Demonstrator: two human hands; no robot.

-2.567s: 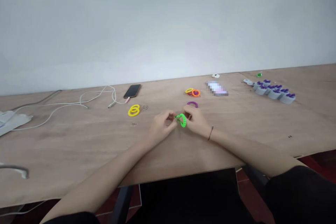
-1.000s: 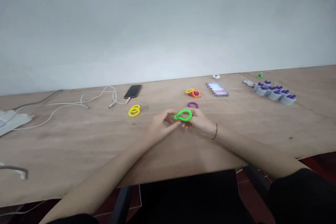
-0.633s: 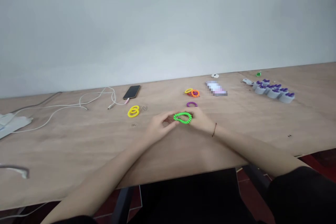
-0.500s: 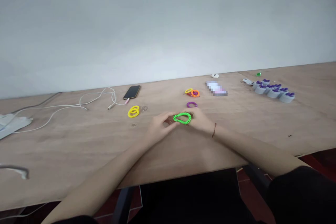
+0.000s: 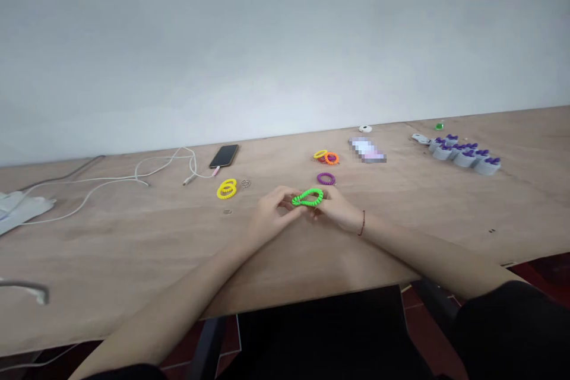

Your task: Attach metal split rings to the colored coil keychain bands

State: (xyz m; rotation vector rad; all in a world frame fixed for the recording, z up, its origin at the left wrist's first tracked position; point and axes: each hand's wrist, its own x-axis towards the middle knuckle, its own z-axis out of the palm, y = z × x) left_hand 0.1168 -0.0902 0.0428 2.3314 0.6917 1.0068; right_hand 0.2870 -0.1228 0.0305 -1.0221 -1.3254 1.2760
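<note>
A bright green plastic spiral coil bracelet [image 5: 307,198] is stretched into a narrow loop between my hands, above the wooden table [image 5: 285,261]. My left hand [image 5: 276,215] pinches its left end, and my right hand [image 5: 337,209] holds its right end, with the fingers partly hidden behind the coil. A thin dark red cord bracelet [image 5: 362,223] circles my right wrist. A purple coil bracelet [image 5: 326,179] lies just beyond my hands. Farther left lie yellow coil bracelets [image 5: 227,189].
Beyond my hands are a stack of orange, red and yellow coils [image 5: 325,157], a pixelated packet [image 5: 367,149], a phone [image 5: 224,155] with a white cable [image 5: 146,173], and several grey cups with purple tops [image 5: 465,151]. A wall [image 5: 285,41] backs the table.
The green coil has gone from an open oval to a narrower, slightly twisted loop. My hands have closed in around it, and my left fingers curl more.
</note>
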